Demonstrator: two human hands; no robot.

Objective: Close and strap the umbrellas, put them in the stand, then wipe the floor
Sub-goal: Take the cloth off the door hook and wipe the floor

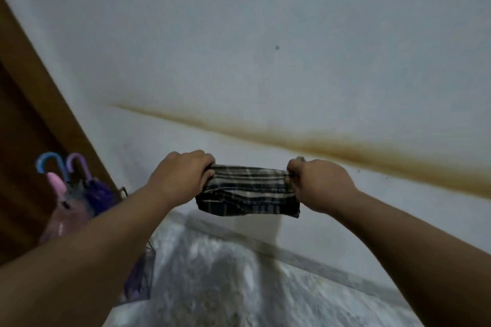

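Both arms are reaching out, the left hand and right hand each gripping an end of a folded plaid cloth, holding it taut above the floor. The umbrellas are standing furled in the stand at left; wiping seems all that's left.

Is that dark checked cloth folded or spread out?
Folded. The dark checked cloth hangs as a short doubled band, pulled taut in the air between the left hand and right hand, which grip its ends.
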